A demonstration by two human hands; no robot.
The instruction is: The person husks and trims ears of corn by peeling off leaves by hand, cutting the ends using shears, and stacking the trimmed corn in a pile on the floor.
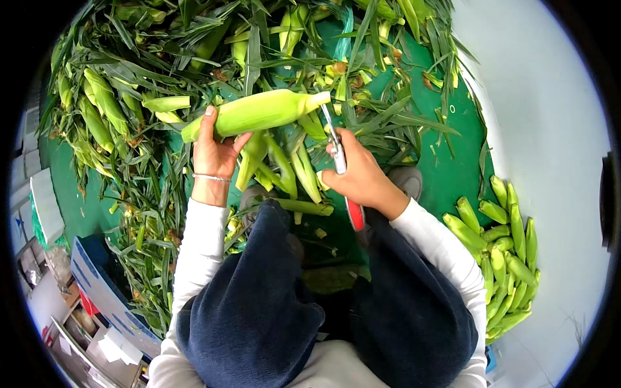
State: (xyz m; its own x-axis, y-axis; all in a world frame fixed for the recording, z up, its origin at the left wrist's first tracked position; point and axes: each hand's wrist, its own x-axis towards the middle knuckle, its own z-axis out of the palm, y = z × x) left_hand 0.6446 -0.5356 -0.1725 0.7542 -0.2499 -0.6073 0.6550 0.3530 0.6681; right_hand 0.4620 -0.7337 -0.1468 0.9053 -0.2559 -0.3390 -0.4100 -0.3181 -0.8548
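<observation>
An ear of corn in its green husk (265,111) lies nearly level above the floor, its pale cut stalk end pointing right. My left hand (217,152) grips it near the left end, thumb on the front side. My right hand (362,169) is closed around red-handled pruning shears (337,150), whose metal blades reach up to the stalk end of the ear. Whether the blades touch the stalk is hard to tell. Several loose husked ears and leaves lie below the held ear, between my hands.
Leaves and unpeeled corn (103,110) are heaped at the upper left and top on the green floor (453,155). Trimmed ears (508,265) form a pile at the right. A blue container (107,278) stands at the lower left. My shoes and knees are below my hands.
</observation>
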